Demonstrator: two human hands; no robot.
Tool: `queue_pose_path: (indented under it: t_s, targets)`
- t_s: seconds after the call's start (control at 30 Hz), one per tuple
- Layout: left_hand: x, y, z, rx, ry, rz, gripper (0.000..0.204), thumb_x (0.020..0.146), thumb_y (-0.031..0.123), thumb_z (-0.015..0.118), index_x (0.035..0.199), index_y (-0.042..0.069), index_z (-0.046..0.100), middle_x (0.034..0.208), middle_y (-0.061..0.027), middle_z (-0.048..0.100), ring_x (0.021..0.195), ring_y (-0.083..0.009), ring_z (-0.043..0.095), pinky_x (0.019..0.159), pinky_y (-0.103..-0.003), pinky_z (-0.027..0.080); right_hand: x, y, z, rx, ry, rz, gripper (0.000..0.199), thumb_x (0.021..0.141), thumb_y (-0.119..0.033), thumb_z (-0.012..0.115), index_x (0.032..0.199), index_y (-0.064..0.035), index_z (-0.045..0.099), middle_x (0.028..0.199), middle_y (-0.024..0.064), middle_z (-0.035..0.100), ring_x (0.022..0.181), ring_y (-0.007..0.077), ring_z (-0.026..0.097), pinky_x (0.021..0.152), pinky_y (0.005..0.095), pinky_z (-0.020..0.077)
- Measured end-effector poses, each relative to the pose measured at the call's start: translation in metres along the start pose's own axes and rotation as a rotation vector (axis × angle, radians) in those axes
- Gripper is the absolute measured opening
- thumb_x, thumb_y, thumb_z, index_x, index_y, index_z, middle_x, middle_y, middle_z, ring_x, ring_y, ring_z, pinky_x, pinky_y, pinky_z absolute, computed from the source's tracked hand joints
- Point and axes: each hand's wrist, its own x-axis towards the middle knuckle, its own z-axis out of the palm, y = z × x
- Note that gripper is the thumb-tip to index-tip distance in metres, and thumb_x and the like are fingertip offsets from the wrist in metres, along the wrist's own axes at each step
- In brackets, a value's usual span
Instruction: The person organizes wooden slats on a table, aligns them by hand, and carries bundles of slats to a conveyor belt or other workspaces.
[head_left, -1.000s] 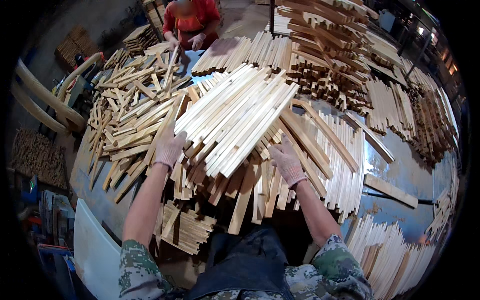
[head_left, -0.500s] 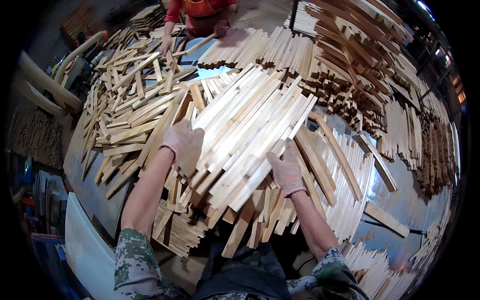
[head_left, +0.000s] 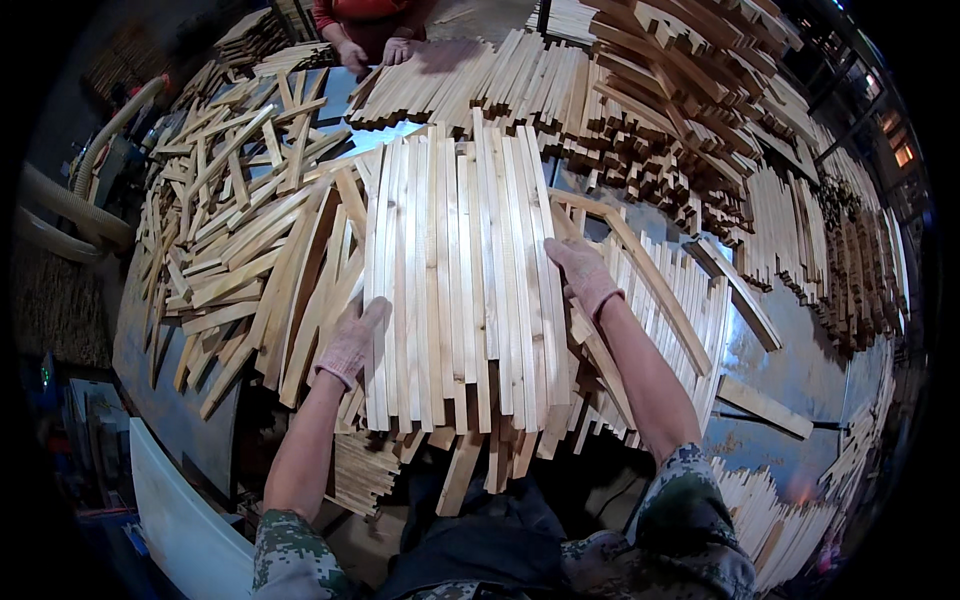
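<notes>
A wide row of pale wooden strips (head_left: 460, 280) lies side by side in front of me, the strips pointing away from my body with uneven ends. My gloved left hand (head_left: 352, 338) presses against the row's left edge near its close end. On the opposite edge, higher up, my gloved right hand (head_left: 583, 270) clasps the side with its fingers against the outermost strip. Between them the two hands squeeze the row together. Other strips (head_left: 468, 470) stick out from beneath its near end; what supports the row underneath is hidden.
A heap of loose strips (head_left: 225, 225) covers the table's left side. Neat rows (head_left: 540, 80) and tall stacks (head_left: 680, 90) stand at the far side and right. Across the table are a co-worker's gloved hands (head_left: 385, 50). A white panel (head_left: 180, 500) and a hose (head_left: 70, 205) are at left.
The row has turned from slanting to nearly straight away from me. My left hand has come nearer my body, while my right has moved farther forward. The co-worker's hands have come together.
</notes>
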Motion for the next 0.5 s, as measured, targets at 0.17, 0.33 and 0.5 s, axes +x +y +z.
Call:
queue_pose_path:
  t_s: [0.17, 0.33, 0.5]
  targets:
    - [0.012, 0.009, 0.007, -0.069, -0.077, -0.122, 0.106, 0.094, 0.054, 0.075, 0.167, -0.005, 0.023, 0.16, -0.0236, 0.047, 0.147, -0.0281, 0.048, 0.122, -0.036, 0.037, 0.025, 0.003, -0.011, 0.088, -0.175, 0.169, 0.076, 0.102, -0.047, 0.067, 0.163, -0.0067, 0.042, 0.156, 0.0199, 0.053, 0.133, 0.0321, 0.058, 0.105, 0.0379, 0.0524]
    - [0.006, 0.016, 0.016, -0.175, -0.101, -0.188, 0.09, 0.094, 0.042, 0.08, 0.161, 0.001, 0.036, 0.151, -0.0185, 0.055, 0.138, -0.0266, 0.055, 0.117, -0.037, 0.044, 0.023, 0.012, -0.01, -0.088, -0.106, -0.311, 0.084, 0.1, -0.039, 0.07, 0.165, -0.0023, 0.032, 0.169, 0.0268, 0.034, 0.157, 0.0387, 0.033, 0.129, 0.0372, 0.0252]
    - [-0.014, 0.05, 0.034, -0.465, -0.096, -0.25, 0.061, 0.096, 0.026, 0.078, 0.145, 0.0, 0.053, 0.132, -0.0152, 0.064, 0.124, -0.0245, 0.062, 0.11, -0.038, 0.05, -0.014, -0.033, -0.026, -0.013, -0.205, -0.015, 0.084, 0.101, -0.035, 0.071, 0.166, -0.0026, 0.03, 0.161, 0.0194, 0.047, 0.144, 0.0296, 0.05, 0.122, 0.0366, 0.0378]
